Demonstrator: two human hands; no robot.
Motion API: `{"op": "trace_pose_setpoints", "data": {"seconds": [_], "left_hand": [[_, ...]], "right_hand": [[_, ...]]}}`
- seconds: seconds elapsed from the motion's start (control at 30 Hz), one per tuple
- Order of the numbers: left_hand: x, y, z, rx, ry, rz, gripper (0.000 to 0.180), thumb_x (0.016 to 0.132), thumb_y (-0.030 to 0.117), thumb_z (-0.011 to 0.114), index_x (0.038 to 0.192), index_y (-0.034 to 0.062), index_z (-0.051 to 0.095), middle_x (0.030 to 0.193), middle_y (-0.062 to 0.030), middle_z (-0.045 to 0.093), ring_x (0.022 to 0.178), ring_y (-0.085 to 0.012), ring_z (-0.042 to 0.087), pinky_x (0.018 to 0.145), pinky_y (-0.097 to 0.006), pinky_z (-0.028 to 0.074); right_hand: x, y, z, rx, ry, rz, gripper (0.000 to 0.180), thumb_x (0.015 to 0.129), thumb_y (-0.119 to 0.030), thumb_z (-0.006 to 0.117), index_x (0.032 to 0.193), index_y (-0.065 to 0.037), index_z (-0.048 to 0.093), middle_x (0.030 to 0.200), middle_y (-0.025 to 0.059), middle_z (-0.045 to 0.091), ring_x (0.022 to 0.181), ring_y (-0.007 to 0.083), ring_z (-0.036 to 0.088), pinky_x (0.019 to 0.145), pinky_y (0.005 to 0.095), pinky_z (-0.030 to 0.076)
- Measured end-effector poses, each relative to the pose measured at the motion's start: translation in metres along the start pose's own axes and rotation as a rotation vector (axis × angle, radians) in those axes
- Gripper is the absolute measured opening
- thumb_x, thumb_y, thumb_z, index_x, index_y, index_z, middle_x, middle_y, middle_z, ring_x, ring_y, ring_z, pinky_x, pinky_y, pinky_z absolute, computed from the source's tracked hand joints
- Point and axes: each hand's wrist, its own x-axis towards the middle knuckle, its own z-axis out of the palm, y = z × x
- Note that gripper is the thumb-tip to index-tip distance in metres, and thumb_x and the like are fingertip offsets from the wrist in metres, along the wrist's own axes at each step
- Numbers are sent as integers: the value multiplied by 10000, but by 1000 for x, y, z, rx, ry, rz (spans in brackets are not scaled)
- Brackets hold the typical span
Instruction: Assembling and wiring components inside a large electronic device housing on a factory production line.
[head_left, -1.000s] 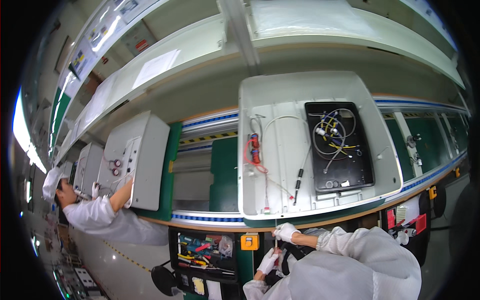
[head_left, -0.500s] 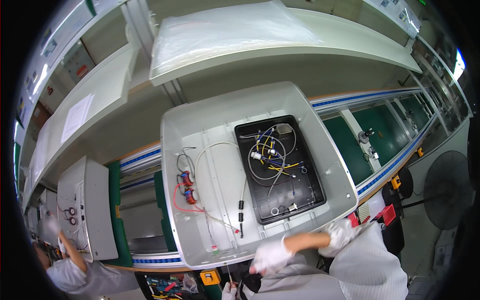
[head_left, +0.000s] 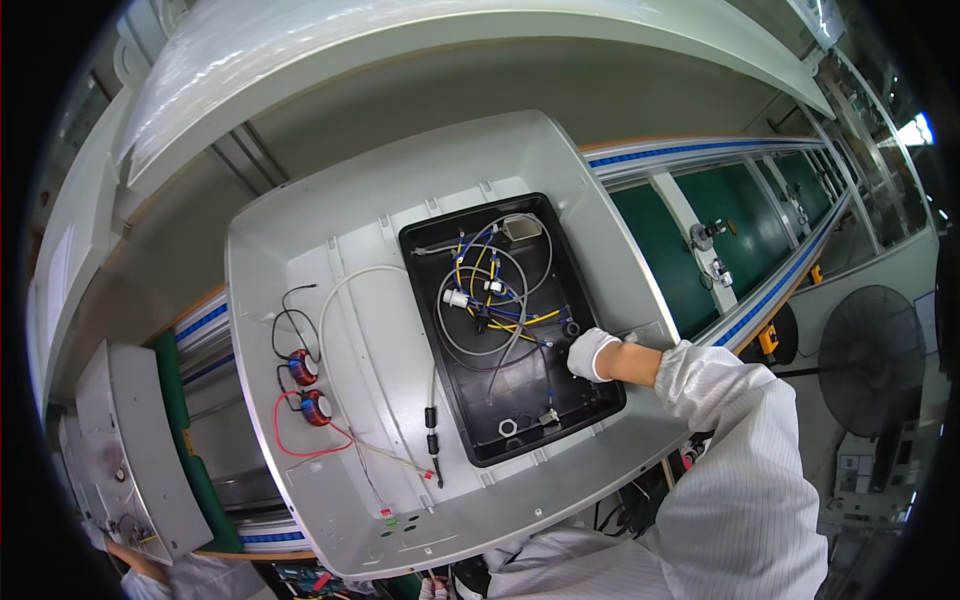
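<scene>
My right hand [head_left: 592, 356], in a white glove, is over the right edge of a black tray [head_left: 480, 455]. Its fingers are curled beside a dark ring [head_left: 571, 328]; what they pinch, if anything, is hidden. In the tray lies a tangle of grey, yellow and blue cables [head_left: 490, 300] with white connectors. A hex nut [head_left: 508, 427] and a small metal fitting [head_left: 549, 416] lie near its front. The tray rests inside a large grey housing [head_left: 330, 530]. My left hand [head_left: 434, 588] shows only as bent fingertips at the lower edge, around something I cannot make out.
Two red-and-black wound coils [head_left: 317, 408] with leads lie in the housing, left of the tray. Roller rails [head_left: 800, 290] run off to the right past a fan [head_left: 875, 360]. A shelf [head_left: 400, 50] overhangs the back. Another person's arm [head_left: 135, 560] is at a grey housing [head_left: 150, 450] at left.
My right hand has moved from the housing's front rim up and right into the tray. My left hand stays low by the front. The view has shifted, bringing the housing further left.
</scene>
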Motion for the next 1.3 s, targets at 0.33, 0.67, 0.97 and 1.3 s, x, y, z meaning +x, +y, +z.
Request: {"op": "trace_pose_setpoints", "data": {"seconds": [0.33, 0.67, 0.97, 1.3], "left_hand": [[7, 7, -9, 118, -38, -47, 321, 921, 186, 494, 1210, 47, 475, 831, 6, 563, 620, -67, 452, 469, -179, 354], [16, -4, -8, 99, -19, 101, 320, 924, 158, 479, 1203, 3, 460, 808, 0, 535, 617, -84, 436, 490, -197, 365], [28, -26, -19, 152, -38, 170, 199, 930, 223, 476, 992, 49, 549, 677, 24, 482, 540, -68, 372, 450, -216, 314], [35, -39, -23, 212, -13, 278, 247, 932, 214, 459, 1052, 16, 546, 815, -90, 558, 691, -165, 485, 615, -283, 418]], "right_hand": [[7, 3, 35, -37, 11, -86, 182, 747, -145, 549, 796, -48, 695, 803, 134, 670, 757, 310, 655, 615, 404, 509], [2, -1, 40, -49, 2, -92, 170, 725, -130, 562, 799, -46, 690, 796, 140, 667, 758, 311, 655, 613, 404, 513], [7, -10, 21, 143, 181, -28, 183, 721, -112, 539, 798, -22, 678, 822, 176, 654, 768, 342, 644, 648, 410, 511], [-13, -27, 25, 256, 214, 107, 222, 706, -154, 548, 848, -25, 659, 846, 183, 652, 796, 329, 643, 694, 406, 507]]}}
